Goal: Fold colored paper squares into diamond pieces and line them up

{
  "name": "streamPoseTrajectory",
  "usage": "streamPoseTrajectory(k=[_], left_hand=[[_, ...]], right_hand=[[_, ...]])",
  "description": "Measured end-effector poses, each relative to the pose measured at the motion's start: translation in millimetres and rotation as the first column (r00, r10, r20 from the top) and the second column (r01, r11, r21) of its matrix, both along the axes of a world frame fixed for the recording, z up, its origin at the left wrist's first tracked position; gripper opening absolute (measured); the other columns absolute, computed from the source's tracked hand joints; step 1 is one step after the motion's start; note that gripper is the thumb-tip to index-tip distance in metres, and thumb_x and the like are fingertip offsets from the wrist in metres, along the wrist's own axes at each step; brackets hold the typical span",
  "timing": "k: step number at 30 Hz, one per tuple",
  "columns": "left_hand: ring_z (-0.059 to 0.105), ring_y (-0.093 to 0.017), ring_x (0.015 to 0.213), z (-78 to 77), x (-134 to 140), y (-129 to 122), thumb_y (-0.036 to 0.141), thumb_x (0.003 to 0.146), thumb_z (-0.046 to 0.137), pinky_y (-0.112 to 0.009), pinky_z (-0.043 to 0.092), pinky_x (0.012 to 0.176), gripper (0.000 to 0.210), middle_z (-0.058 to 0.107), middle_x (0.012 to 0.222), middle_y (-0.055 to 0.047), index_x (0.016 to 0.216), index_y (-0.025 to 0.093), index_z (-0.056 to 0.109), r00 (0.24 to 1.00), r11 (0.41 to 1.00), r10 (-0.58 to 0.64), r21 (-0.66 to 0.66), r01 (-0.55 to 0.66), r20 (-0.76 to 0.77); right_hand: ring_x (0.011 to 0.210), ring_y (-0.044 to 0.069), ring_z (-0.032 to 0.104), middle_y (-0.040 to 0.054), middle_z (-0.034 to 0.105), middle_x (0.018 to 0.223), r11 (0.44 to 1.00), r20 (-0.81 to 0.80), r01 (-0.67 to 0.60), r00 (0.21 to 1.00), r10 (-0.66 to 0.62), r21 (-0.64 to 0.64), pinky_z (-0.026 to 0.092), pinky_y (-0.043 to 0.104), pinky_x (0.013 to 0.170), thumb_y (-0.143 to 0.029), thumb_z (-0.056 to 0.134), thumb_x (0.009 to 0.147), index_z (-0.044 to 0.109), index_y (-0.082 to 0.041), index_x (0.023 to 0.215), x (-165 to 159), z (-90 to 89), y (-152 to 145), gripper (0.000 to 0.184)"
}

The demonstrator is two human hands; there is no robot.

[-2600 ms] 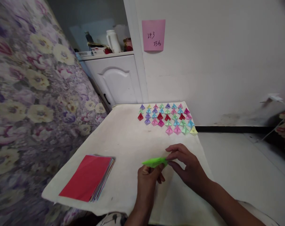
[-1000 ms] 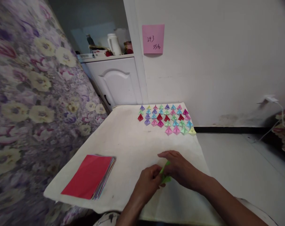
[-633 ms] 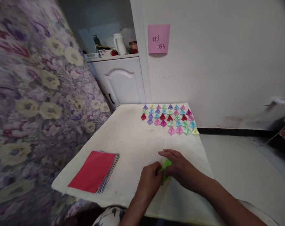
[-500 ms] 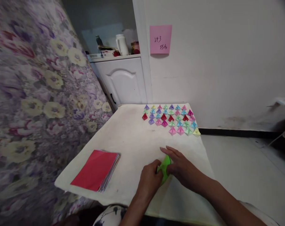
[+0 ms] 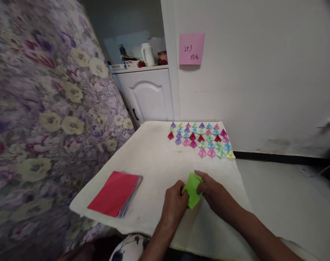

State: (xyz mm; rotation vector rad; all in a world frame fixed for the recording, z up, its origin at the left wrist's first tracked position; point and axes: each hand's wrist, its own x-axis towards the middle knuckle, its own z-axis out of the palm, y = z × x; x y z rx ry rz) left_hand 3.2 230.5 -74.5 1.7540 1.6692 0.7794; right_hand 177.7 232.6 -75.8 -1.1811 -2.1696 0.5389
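Observation:
A bright green sheet of folded paper [image 5: 193, 189] is held between my two hands above the near part of the table. My left hand [image 5: 174, 197] pinches its left edge, thumb on top. On the opposite side my right hand [image 5: 210, 188] grips the upper right edge between thumb and fingers. The paper faces up toward me, with fold lines showing faintly; its underside is hidden. Farther back lie several rows of small folded paper pieces [image 5: 192, 137] in purple, red, pink, blue, green and yellow.
A stack of coloured paper [image 5: 114, 194] with a red sheet on top lies at the left of the cream-covered table [image 5: 154, 159]. A floral curtain [image 5: 58, 108] hangs along the left. Behind stand a white cabinet [image 5: 150, 94] and a wall with a pink note [image 5: 192, 49].
The green paper has turned to face upward and shows more of its surface. My right hand's fingers have closed in on its upper right edge. The view has shifted slightly.

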Motion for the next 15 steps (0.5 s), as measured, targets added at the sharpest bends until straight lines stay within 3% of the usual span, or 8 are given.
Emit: streamPoseTrajectory(k=[2, 5, 15], left_hand=[[0.044, -0.01, 0.05, 0.2, -1.0, -0.1, 0.011, 0.071, 0.043, -0.02, 0.024, 0.046, 0.014, 0.044, 0.052, 0.006, 0.061, 0.02, 0.043, 1.0, 1.0, 0.016, 0.015, -0.017, 0.02], [0.043, -0.009, 0.05, 0.9, -2.2, -0.4, 0.01, 0.07, 0.044, -0.019, 0.024, 0.046, 0.013, 0.045, 0.052, 0.007, 0.062, 0.02, 0.045, 0.996, 0.999, 0.043, 0.027, -0.046, 0.081], [0.054, -0.01, 0.049, 2.8, -2.6, -0.6, 0.006, 0.062, 0.038, -0.018, 0.04, 0.041, 0.021, 0.055, 0.061, 0.004, 0.072, 0.02, 0.051, 0.902, 0.996, -0.004, -0.075, 0.041, 0.431]], right_hand=[[0.092, 0.016, 0.056, 0.0049, 0.058, 0.105, 0.999, -0.033, -0.028, 0.999, 0.027, -0.037, 0.045, 0.028, 0.077, -0.002, 0.041, 0.076, 0.056, -0.021, 0.079, -0.9, 1.0, 0.1, 0.024], [0.072, 0.014, 0.056, 0.0007, 0.057, 0.078, 0.997, -0.062, -0.019, 0.998, 0.014, -0.068, 0.044, 0.024, 0.066, 0.001, 0.04, 0.073, 0.055, -0.02, 0.075, -2.2, 2.7, -0.2, 0.025], [0.07, 0.014, 0.055, 0.0002, 0.056, 0.075, 0.995, -0.042, -0.033, 0.999, 0.03, -0.09, 0.041, 0.024, 0.065, -0.008, 0.049, 0.076, 0.056, -0.02, 0.072, -6.3, 10.5, -3.8, 0.014]])
